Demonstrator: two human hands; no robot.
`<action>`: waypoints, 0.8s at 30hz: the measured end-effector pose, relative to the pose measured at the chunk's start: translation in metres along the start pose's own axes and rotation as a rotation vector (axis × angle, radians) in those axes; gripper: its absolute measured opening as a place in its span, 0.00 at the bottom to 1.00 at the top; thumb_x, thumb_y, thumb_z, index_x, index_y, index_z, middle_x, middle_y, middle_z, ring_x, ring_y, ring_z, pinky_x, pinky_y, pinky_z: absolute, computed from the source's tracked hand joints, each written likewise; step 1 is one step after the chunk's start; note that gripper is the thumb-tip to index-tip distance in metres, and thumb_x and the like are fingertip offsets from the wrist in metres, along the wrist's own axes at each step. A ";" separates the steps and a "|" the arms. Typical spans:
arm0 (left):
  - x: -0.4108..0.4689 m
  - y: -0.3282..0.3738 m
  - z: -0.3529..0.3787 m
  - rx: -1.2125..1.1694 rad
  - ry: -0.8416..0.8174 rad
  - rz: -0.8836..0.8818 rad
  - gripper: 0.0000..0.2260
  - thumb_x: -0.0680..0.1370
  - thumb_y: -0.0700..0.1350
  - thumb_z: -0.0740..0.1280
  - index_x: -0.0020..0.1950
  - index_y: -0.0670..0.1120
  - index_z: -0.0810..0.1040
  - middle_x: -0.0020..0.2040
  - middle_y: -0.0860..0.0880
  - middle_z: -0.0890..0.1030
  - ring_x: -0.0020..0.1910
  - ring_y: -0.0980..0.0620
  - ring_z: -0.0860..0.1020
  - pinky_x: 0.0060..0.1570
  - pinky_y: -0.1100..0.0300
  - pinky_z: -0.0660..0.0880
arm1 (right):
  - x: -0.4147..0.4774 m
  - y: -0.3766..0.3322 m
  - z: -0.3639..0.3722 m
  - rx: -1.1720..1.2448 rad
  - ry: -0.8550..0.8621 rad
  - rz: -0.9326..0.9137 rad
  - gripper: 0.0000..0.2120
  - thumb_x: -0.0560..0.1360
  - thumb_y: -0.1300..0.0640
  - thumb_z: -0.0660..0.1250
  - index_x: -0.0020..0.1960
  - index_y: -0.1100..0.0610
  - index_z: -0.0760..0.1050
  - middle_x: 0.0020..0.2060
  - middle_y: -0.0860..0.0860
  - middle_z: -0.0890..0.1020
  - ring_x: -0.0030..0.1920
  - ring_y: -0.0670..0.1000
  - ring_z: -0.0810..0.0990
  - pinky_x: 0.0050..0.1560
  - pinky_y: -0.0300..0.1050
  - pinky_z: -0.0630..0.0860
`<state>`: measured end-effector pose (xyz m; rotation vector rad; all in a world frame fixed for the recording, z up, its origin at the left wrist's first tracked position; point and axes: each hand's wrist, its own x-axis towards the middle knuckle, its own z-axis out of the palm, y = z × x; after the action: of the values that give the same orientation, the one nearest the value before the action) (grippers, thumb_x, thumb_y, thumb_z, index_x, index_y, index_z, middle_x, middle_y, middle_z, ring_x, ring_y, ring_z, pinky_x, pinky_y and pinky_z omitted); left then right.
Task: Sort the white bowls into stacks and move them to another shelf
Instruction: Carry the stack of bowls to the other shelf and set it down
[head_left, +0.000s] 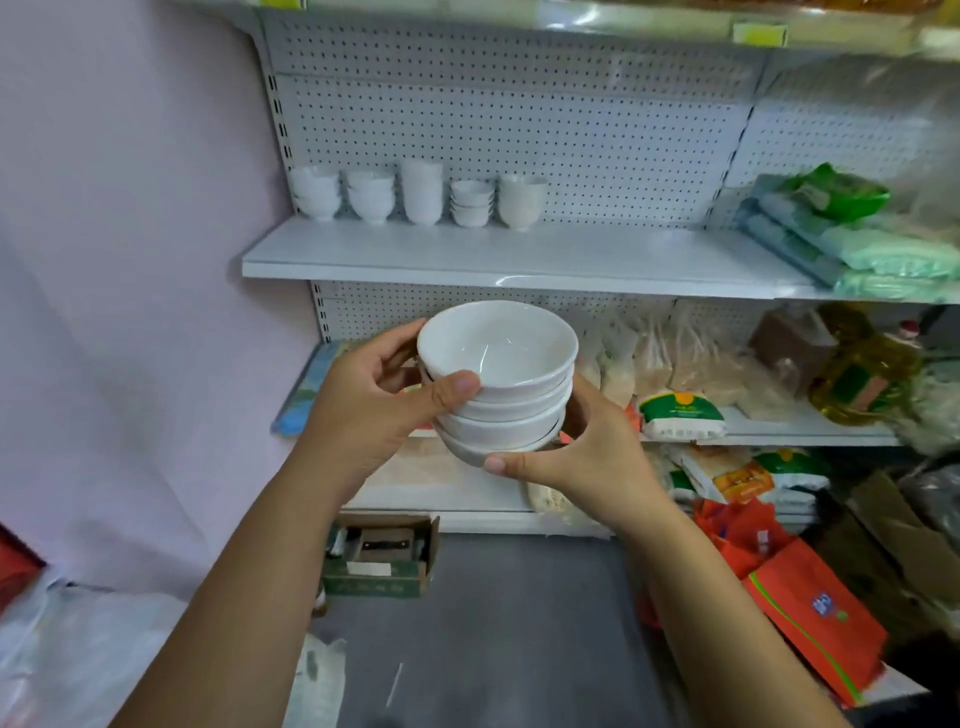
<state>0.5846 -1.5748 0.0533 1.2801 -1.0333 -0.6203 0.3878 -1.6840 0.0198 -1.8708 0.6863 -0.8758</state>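
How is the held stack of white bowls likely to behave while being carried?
The stack of white bowls looks glazed and hard, so probably stiff, fragile and somewhat slippery. Its bowls sit slightly skewed, so they may shift or tip; the left hand and right hand brace opposite sides.

Soft even indoor light, blurred right edge, wide-angle bending.

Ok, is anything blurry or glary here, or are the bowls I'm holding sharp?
Head view: the held bowl stack is sharp, soft highlight inside the top bowl; green packets and oil bottle at the right edge are smeared; a glare spot on the shelf edge; the wide-angle lens bows straight lines.
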 end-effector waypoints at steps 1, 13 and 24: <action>0.016 -0.005 0.002 0.002 -0.003 0.003 0.38 0.60 0.58 0.82 0.69 0.52 0.80 0.61 0.53 0.85 0.63 0.52 0.83 0.56 0.48 0.83 | 0.014 0.007 -0.002 -0.010 0.009 0.006 0.43 0.58 0.52 0.88 0.69 0.46 0.74 0.61 0.42 0.84 0.63 0.44 0.81 0.65 0.52 0.79; 0.266 -0.051 0.004 -0.036 -0.137 0.051 0.27 0.61 0.56 0.82 0.59 0.56 0.83 0.58 0.55 0.87 0.59 0.52 0.84 0.59 0.52 0.81 | 0.228 0.063 -0.018 -0.007 0.167 0.016 0.42 0.57 0.50 0.88 0.68 0.45 0.75 0.60 0.41 0.84 0.63 0.43 0.81 0.65 0.54 0.79; 0.411 -0.101 0.012 0.003 -0.228 0.033 0.30 0.64 0.55 0.81 0.65 0.54 0.82 0.61 0.54 0.86 0.62 0.51 0.83 0.64 0.43 0.79 | 0.355 0.123 -0.033 0.010 0.237 0.047 0.45 0.56 0.49 0.89 0.69 0.47 0.75 0.61 0.44 0.84 0.64 0.47 0.81 0.65 0.57 0.78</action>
<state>0.7721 -1.9546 0.0674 1.2115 -1.2401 -0.7519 0.5594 -2.0202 0.0199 -1.7511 0.8648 -1.0790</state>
